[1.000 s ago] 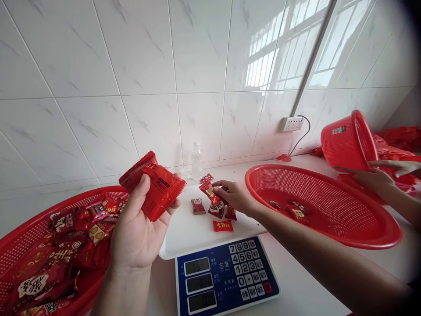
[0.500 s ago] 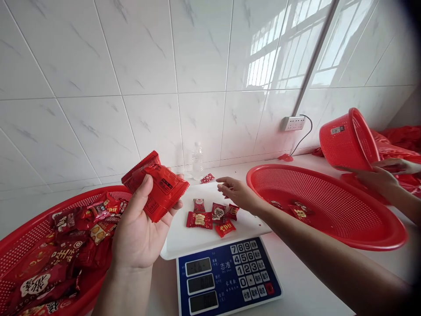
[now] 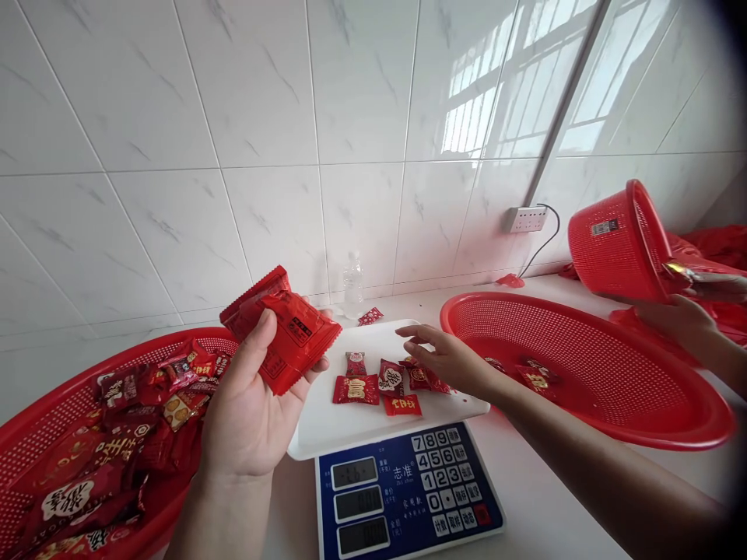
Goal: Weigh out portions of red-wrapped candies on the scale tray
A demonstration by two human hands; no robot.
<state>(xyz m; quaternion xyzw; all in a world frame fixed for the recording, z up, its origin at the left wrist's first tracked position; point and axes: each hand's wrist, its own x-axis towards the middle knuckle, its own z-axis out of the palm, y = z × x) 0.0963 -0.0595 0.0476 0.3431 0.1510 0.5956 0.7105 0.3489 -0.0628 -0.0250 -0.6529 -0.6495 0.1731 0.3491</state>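
Note:
My left hand is raised between the left basket and the scale, its fingers wrapped around red snack packets; at least two overlap in the grip. Over the right side of the white scale tray is my right hand, open, with fingers stretched out and apart. Small wrapped candies lie on the tray, among them a wide red packet, a dark red one and an orange-red one. Some candies are partly hidden under my right hand.
A red basket heaped with packets stands left; another red basket with a few packets stands right. The blue scale panel is in front. Behind are a clear bottle and a socket strip. A co-worker's hands hold a tilted basket.
My right hand has shifted slightly right and down, its fingers spreading. More candies now show beneath it on the tray. My left hand keeps hold of the snack packets.

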